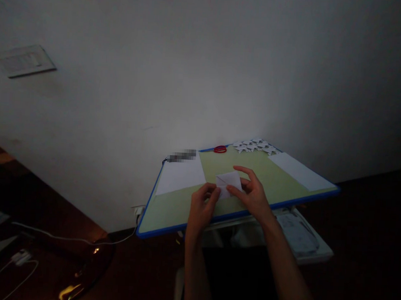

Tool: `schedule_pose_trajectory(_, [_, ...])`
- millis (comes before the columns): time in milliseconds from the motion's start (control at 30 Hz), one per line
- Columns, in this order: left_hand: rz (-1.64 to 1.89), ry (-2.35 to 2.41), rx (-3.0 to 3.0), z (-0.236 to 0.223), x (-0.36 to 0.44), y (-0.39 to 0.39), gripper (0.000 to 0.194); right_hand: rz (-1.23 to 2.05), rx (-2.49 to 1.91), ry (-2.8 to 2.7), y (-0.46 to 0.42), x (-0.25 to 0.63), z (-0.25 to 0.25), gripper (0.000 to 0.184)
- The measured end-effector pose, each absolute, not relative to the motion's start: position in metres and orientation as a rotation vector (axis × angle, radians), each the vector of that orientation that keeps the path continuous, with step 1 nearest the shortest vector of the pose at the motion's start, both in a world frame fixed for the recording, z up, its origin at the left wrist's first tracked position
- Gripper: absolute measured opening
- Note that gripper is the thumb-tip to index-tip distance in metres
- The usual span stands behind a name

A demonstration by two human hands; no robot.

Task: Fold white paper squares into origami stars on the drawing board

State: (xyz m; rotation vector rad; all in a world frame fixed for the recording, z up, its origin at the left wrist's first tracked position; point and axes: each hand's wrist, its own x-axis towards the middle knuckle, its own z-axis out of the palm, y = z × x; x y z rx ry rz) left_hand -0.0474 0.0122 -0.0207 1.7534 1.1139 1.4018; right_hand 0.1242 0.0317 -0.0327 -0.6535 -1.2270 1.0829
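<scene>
A small folded piece of white paper (228,179) with a diagonal crease is held between both hands, just above the near part of the light green tabletop (170,215). My left hand (203,203) pinches its lower left corner between thumb and fingers. On the other side, my right hand (253,195) grips the lower right part with the thumb in front, its index finger raised at the upper right corner. Part of the paper is hidden behind the fingers.
White sheets lie at the table's left (180,178) and right (303,172). Red-handled scissors (220,149) and several folded paper pieces (254,146) sit along the back by the wall. An open drawer (298,235) juts out below right. A cable (81,240) runs at left.
</scene>
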Motion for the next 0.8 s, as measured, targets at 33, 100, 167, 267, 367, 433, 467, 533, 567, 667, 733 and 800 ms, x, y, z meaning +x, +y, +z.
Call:
schedule_pose_trajectory(33, [1.386,1.104,1.748,-0.02,-0.047,0.013,0.021,1.08,-0.657,-1.216,0.031,0.124,-0.032,0.072])
schedule_pose_trajectory(100, [1.348,1.085,1.726,-0.019,-0.046,0.013,0.023,1.068,-0.658,-1.188,0.031,0.122,-0.032,0.071])
schedule_pose_trajectory(167, [1.31,1.079,1.702,-0.019,-0.046,0.012,0.025,1.051,-0.651,-1.161,0.029,0.118,-0.03,0.072])
schedule_pose_trajectory(267, [1.308,1.111,1.668,-0.017,-0.047,0.011,0.028,1.044,-0.643,-1.133,0.027,0.111,-0.028,0.078])
schedule_pose_trajectory(367, [1.348,1.141,1.649,-0.016,-0.049,0.011,0.029,1.063,-0.62,-1.108,0.027,0.106,-0.026,0.087])
schedule_pose_trajectory(433, [1.367,1.141,1.633,-0.015,-0.049,0.011,0.029,1.083,-0.611,-1.11,0.027,0.105,-0.027,0.094])
schedule_pose_trajectory(467, [1.373,1.139,1.62,-0.015,-0.049,0.011,0.029,1.094,-0.613,-1.124,0.028,0.106,-0.027,0.098])
schedule_pose_trajectory(533, [1.377,1.132,1.596,-0.014,-0.048,0.011,0.03,1.112,-0.627,-1.172,0.028,0.107,-0.028,0.102])
schedule_pose_trajectory(567, [1.379,1.128,1.584,-0.014,-0.048,0.011,0.03,1.115,-0.633,-1.198,0.028,0.108,-0.029,0.102])
schedule_pose_trajectory(667, [1.419,1.122,1.535,-0.014,-0.047,0.011,0.029,1.12,-0.616,-1.267,0.028,0.111,-0.03,0.101])
schedule_pose_trajectory(733, [1.448,1.126,1.509,-0.014,-0.047,0.011,0.029,1.131,-0.593,-1.294,0.027,0.112,-0.029,0.095])
schedule_pose_trajectory(800, [1.444,1.124,1.509,-0.014,-0.047,0.01,0.029,1.139,-0.614,-1.279,0.027,0.111,-0.027,0.084])
